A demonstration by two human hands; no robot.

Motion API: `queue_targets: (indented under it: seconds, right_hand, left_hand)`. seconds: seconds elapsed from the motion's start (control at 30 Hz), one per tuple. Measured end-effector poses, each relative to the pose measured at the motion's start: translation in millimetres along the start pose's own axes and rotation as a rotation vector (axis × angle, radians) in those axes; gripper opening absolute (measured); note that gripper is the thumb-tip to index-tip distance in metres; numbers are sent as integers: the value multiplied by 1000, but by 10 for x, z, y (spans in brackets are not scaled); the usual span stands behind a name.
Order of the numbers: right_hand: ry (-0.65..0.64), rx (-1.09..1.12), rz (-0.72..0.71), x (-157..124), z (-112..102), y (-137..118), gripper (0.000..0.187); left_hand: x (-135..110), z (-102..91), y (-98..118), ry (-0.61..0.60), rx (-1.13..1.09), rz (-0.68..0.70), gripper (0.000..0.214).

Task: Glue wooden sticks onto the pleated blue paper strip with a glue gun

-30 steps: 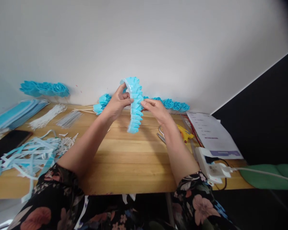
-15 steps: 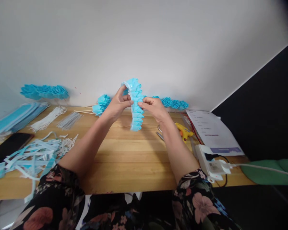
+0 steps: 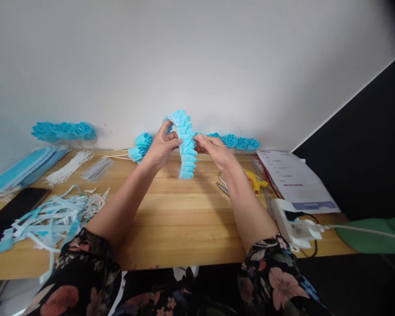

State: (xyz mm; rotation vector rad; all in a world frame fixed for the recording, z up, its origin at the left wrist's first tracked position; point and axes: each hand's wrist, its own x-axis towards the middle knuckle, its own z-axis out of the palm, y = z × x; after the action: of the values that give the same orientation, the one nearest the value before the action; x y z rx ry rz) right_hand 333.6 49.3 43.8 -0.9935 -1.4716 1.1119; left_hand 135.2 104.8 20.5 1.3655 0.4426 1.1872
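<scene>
A light-blue pleated strip [image 3: 186, 147] with a white inner edge curves in an arch above the table. My left hand [image 3: 163, 147] grips it from the left, thumb on its near face and fingers inside the curve. At its right edge, the fingertips of my right hand [image 3: 213, 149] are pinched together against the tips of the folds. The lower end of the strip hangs free. Behind my left wrist, blue folded flowers [image 3: 141, 147] on thin sticks lie on the table.
Blue mask sheets [image 3: 26, 169], white cords [image 3: 70, 166], thin wires [image 3: 98, 169], a phone [image 3: 16, 213] and cut strips [image 3: 49, 219] lie left. Finished blue flowers [image 3: 64, 131] stand along the wall. Right are scissors [image 3: 222, 188], a yellow glue gun [image 3: 257, 181], paper [image 3: 292, 175] and a power strip [image 3: 288, 221].
My right hand has slid slightly right, from the face of the folds to their outer edge. My left hand keeps its grip. The view has shifted a little.
</scene>
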Motion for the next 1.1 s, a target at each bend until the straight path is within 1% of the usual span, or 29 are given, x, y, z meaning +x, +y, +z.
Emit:
queue_targets:
  seconds: [0.1,0.17,0.3,0.47,0.5,0.57,0.67,0.8,0.93,1.0,1.1]
  right_hand:
    - [-19,-10,14,-43,32,45,51]
    - [-4,-31,28,-88,54,69,47]
    - [106,-51,56,-213,92,125,41]
    - [244,-59,29,-431,128,208,34]
    - [258,-58,24,-472,137,221,34]
    - [273,-57,23,-540,161,244,37]
    - [262,-55,40,-607,203,279,43]
    - [232,-6,65,-655,228,369,51]
    - [219,84,81,-683,206,490,63]
    - [195,79,64,-696,196,526,62]
    - [171,39,19,-711,196,546,55]
  left_hand:
    - [3,-1,-17,36,16,20,78]
    - [5,10,-24,36,36,37,78]
    - [-31,83,-17,-13,41,45,79]
    - [-197,165,2,-95,-13,-21,63]
    - [-239,166,-6,-107,-5,-35,65]
    - [-319,156,-40,-124,27,-60,75]
    - [-416,130,-122,-133,39,-83,89]
    - [-498,103,-211,-110,23,-84,87]
    - [-550,84,-218,-64,51,-82,84]
    - [-566,82,-208,-58,64,-67,85]
    - [-576,102,-214,-50,91,-39,86]
